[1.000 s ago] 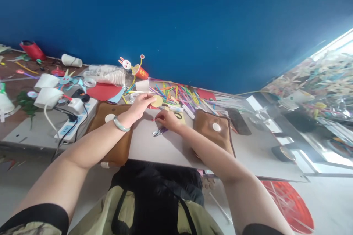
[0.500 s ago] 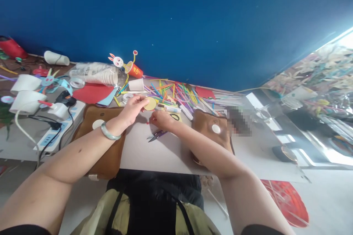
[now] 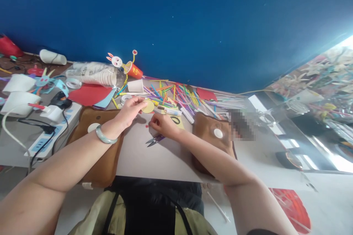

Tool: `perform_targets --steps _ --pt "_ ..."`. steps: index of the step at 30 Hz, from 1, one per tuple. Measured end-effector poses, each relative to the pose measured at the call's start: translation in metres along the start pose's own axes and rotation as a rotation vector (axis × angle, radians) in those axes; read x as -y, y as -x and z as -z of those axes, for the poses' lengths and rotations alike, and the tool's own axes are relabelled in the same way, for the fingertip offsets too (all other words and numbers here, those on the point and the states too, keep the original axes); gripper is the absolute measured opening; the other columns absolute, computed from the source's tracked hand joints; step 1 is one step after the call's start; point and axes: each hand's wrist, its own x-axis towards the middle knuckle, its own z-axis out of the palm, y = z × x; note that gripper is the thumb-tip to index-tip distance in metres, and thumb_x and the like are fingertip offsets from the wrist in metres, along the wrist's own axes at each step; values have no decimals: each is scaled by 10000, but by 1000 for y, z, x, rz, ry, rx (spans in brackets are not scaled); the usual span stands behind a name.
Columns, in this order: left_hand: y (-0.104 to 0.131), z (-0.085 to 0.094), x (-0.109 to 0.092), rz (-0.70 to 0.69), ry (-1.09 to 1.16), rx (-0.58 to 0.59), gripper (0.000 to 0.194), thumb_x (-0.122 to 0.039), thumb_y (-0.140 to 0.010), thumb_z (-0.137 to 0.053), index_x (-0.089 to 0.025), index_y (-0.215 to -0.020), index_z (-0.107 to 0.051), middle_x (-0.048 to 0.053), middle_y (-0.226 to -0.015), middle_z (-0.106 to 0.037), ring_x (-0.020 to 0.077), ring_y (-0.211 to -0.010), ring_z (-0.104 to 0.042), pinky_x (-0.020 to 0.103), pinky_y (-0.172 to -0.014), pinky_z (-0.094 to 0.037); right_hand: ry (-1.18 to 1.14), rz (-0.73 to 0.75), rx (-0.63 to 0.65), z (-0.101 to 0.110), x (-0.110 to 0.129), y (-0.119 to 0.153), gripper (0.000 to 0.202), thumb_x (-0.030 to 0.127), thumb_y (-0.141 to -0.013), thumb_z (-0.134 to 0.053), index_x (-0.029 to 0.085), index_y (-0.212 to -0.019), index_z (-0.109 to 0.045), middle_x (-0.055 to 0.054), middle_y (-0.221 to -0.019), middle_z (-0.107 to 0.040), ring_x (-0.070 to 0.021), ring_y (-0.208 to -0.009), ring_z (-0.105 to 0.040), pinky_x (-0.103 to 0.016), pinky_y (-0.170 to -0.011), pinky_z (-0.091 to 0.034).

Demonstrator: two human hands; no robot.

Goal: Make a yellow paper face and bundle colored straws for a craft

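Observation:
My left hand pinches a yellow paper disc between thumb and fingers, held up over the table. Close by on the right, my right hand has its fingers curled together just above the tabletop; whatever they hold, if anything, is hidden. A tiny red piece lies beside those fingertips. Below the right hand is a pair of small snips with dark blades pointing left. Just behind the right wrist, a yellow sheet with a black ring lies partly covered.
Brown cushions flank the white tabletop. Coloured straws and white pens lie behind the hands. A rabbit-decorated red cup, stacked paper cups and a power strip with cables stand leftward.
The view has shifted slightly. Both hands stay close together, the left still holding the yellow disc. The red piece now shows a little more clear of the right fingertips.

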Motion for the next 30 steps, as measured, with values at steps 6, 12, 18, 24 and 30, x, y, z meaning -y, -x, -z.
perform_targets --steps 6,12,18,24,30 --pt "0 -1 2 17 2 -26 314 -388 -629 -804 -151 -750 -637 5 -760 -639 121 -679 -556 253 -632 -428 -387 -10 -217 -4 -16 3 111 218 -780 -634 194 -684 -582 34 -608 -606 -105 -560 -519 -233 -563 -396" --pt "4 -5 -8 103 -27 -26 322 -380 -595 -826 -161 -721 -628 7 -715 -643 144 -658 -590 269 -607 -473 -559 -104 -268 -1 -20 1 126 290 -754 -673 191 -701 -616 11 -642 -636 -111 -566 -532 -244 -543 -415" --pt "4 -2 -4 95 -53 26 334 -418 -638 -805 -162 -775 -638 11 -728 -659 154 -671 -623 264 -604 -489 -690 -106 -214 0 -23 4 184 326 -727 -740 193 -813 -646 -5 -724 -685 -124 -609 -592 -255 -567 -473" --pt "3 1 0 63 -181 -7 260 -316 -699 -710 -189 -901 -607 -5 -697 -676 138 -619 -604 233 -554 -441 -647 -102 -281 3 -21 7 212 311 -737 -740 183 -897 -687 -31 -782 -724 -126 -611 -595 -272 -598 -494" --pt "5 1 4 64 -184 85 84 -245 -713 -644 -201 -745 -579 -13 -632 -615 131 -533 -574 243 -495 -452 -351 7 -495 10 -16 15 157 294 -834 -676 218 -968 -705 -39 -852 -756 -163 -664 -640 -328 -698 -524"
